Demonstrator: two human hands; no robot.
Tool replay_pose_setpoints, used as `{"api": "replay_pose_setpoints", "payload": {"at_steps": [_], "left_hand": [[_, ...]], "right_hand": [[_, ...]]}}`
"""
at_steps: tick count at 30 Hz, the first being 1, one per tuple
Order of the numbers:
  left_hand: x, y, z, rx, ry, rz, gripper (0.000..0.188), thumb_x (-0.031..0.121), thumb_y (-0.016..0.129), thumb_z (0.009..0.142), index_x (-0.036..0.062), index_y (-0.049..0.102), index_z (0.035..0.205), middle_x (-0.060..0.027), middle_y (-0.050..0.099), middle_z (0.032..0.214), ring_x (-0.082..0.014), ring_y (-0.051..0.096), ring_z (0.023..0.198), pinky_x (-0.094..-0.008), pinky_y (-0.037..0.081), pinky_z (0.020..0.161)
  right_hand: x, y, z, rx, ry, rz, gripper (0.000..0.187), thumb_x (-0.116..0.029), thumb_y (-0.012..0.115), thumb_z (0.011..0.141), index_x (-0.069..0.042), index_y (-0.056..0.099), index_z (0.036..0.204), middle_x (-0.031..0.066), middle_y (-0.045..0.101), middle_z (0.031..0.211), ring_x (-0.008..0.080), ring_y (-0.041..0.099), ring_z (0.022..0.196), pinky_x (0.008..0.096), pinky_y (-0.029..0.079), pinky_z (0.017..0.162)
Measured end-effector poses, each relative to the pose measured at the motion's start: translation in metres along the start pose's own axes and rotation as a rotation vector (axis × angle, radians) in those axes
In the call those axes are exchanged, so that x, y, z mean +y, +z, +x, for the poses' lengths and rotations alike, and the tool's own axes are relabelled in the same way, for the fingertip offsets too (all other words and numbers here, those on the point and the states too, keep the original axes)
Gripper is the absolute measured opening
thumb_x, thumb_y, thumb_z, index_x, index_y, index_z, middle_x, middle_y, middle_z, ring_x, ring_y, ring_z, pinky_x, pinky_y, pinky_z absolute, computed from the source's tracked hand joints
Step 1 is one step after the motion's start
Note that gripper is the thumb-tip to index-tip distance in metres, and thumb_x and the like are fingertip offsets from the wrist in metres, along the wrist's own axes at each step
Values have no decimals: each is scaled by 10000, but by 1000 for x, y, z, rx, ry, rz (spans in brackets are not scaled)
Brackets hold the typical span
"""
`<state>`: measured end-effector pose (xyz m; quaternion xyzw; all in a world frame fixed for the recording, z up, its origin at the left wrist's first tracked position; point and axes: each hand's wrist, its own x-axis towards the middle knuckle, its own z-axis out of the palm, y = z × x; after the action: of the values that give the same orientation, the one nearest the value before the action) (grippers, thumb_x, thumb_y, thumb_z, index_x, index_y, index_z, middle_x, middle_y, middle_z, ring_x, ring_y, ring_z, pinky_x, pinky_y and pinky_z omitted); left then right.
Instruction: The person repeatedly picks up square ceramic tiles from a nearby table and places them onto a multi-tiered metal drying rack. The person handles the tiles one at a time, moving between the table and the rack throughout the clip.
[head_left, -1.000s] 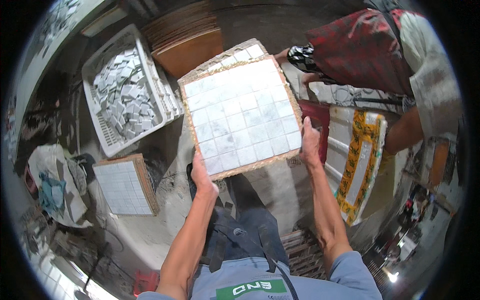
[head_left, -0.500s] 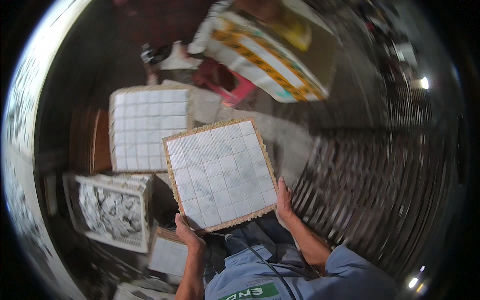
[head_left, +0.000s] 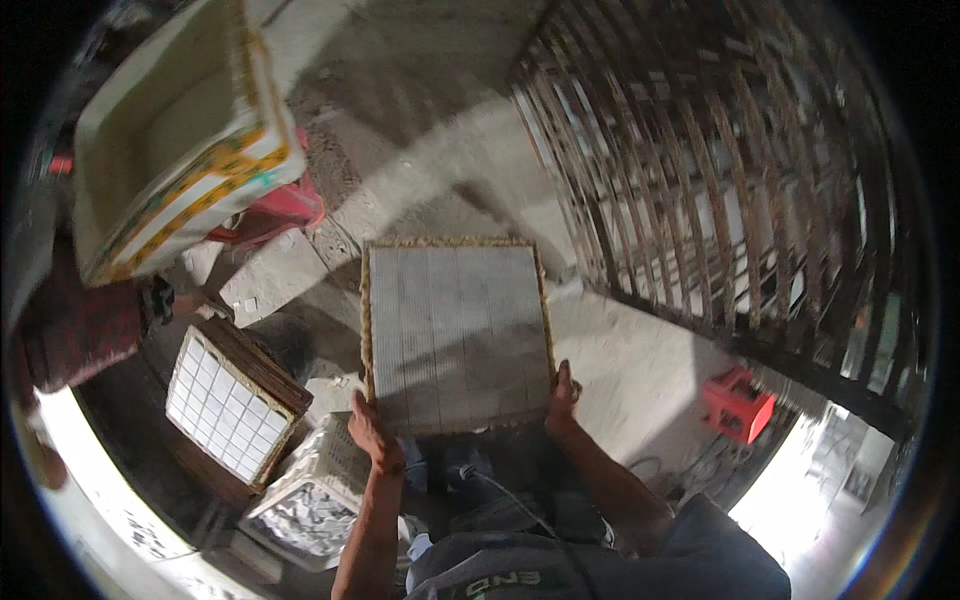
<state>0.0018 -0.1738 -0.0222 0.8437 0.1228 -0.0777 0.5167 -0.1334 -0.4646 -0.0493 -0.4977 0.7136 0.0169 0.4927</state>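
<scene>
A square board of white mosaic tiles (head_left: 460,335) with a rough, brownish fringed edge is held level in front of my body. Its left near corner is gripped by my left hand (head_left: 375,432), thumb on top along the edge. My right hand (head_left: 564,400) grips the right near edge in the same way, thumb up. The fingers of both hands are largely hidden beneath the board. Shadow covers the nearer part of the tiles.
A stack topped by another tiled board (head_left: 225,408) stands at left, near a basket of tile pieces (head_left: 305,520). Beyond it, a co-worker's dark red sleeve (head_left: 90,320) shows beside a foam box (head_left: 200,200). A slatted rack (head_left: 700,200) rises at right, with a red stool (head_left: 738,403) below.
My view has swung right, so the stack, basket and foam box now lie farther left and the rack fills the upper right. The board stays in both hands and now sits squarer to me.
</scene>
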Motion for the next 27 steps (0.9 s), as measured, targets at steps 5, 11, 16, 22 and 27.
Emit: {"api": "replay_pose_setpoints", "payload": {"at_steps": [5,11,16,22,27], "left_hand": [[46,94,60,-33,-262,116,522,415,412,900,-83,557,845,-135,459,565,-205,343,536,-384,317,513],[-45,180,132,-145,172,171,498,397,463,874,-78,569,768,-206,536,627,-251,453,551,-391,368,550],[-26,270,176,-269,45,421,502,422,466,858,-62,595,826,-262,584,775,-303,574,689,-407,412,633],[-43,345,207,-356,-196,420,547,471,491,816,-54,619,897,-228,613,911,-310,563,812,-385,410,738],[-45,392,209,-434,-197,427,584,479,486,803,-62,608,986,-207,611,999,-324,554,881,-372,396,809]], "right_hand": [[42,17,50,150,122,363,515,-456,521,843,-37,536,1143,132,451,1285,179,458,1126,319,369,894],[38,47,80,260,342,499,471,-465,517,836,5,549,863,104,537,909,176,488,792,361,394,682],[52,89,110,340,178,528,473,-452,474,856,3,582,784,62,534,731,173,463,666,333,384,614],[62,131,158,529,392,846,419,-407,507,851,3,563,787,52,502,736,174,444,661,351,377,601],[79,144,194,577,435,939,393,-382,508,855,6,563,853,59,515,809,173,460,722,353,399,649]]}}
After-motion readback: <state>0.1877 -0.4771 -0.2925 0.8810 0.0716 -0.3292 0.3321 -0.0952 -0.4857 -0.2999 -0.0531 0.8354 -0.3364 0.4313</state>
